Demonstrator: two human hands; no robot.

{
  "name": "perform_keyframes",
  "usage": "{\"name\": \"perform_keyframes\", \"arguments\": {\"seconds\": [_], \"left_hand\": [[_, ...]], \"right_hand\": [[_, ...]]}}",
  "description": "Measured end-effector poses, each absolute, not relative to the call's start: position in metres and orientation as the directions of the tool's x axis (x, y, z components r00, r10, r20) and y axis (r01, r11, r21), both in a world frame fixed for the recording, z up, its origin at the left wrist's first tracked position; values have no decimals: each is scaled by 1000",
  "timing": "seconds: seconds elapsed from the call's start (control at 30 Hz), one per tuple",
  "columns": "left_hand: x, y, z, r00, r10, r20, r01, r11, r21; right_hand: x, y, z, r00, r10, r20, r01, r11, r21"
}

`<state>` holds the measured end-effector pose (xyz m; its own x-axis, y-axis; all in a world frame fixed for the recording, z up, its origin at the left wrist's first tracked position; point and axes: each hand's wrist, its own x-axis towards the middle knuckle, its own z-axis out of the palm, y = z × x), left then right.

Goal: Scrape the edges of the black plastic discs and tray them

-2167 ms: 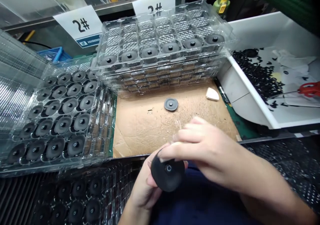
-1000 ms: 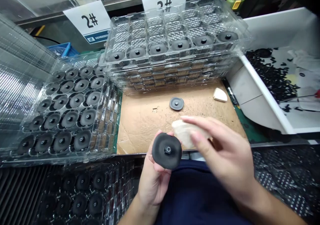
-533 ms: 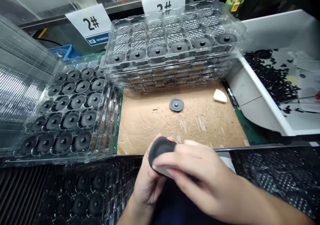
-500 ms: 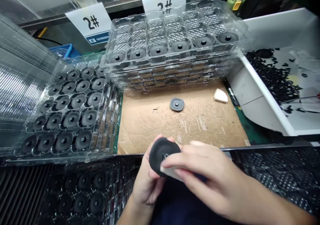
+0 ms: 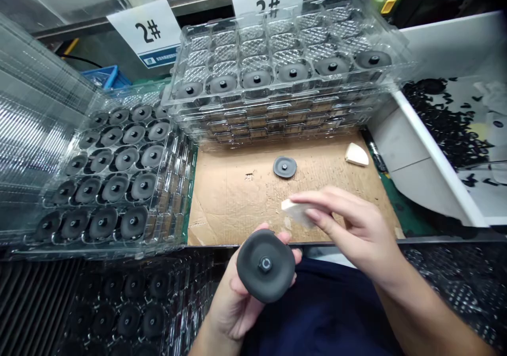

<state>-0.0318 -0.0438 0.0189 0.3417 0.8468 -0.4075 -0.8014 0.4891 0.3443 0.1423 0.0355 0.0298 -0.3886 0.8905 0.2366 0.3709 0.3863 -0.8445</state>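
- The person's left hand cradles a matte black round rubber disc with a raised central stud, which sits over the person's dark blue garment. The fingers curl up behind the disc, so the grip is half open, supporting it rather than clamping it.
- The right hand pinches a white wedge-shaped foam pad between thumb and fingers, almost closed on it, just above a worn brown cardboard sheet and apart from the disc.
- A small dark grey disc and a second white foam wedge lie on the cardboard.
- Black discs fill a clear plastic blister tray on the left. A stack of clear plastic blister trays stands ahead.
- Risk: the disc rests on loosely curled fingers, so a firm press from the pad could tip it out of the hand.
- Risk: the cardboard's frayed, scuffed surface could leave fibres on the disc if it is set down there.
- Risk: a careless elbow or sleeve could nudge the stack's overhanging front edge, shifting the top tray's discs.
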Motion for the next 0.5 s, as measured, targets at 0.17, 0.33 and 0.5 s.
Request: {"name": "perform_keyframes", "arguments": {"seconds": [0.17, 0.33, 0.5], "left_hand": [[-35, -40, 12, 408, 853, -324, -816, 500, 289], [-30, -37, 14, 423, 845, -328, -801, 518, 301], [-25, -46, 7, 327, 859, -393, -770, 484, 417]], "right_hand": [[165, 6, -19, -340, 914, -223, 443, -53, -895], [170, 6, 12, -194, 975, -111, 463, -9, -887], [139, 13, 68, -509, 736, 445, 325, 644, -693]]}}
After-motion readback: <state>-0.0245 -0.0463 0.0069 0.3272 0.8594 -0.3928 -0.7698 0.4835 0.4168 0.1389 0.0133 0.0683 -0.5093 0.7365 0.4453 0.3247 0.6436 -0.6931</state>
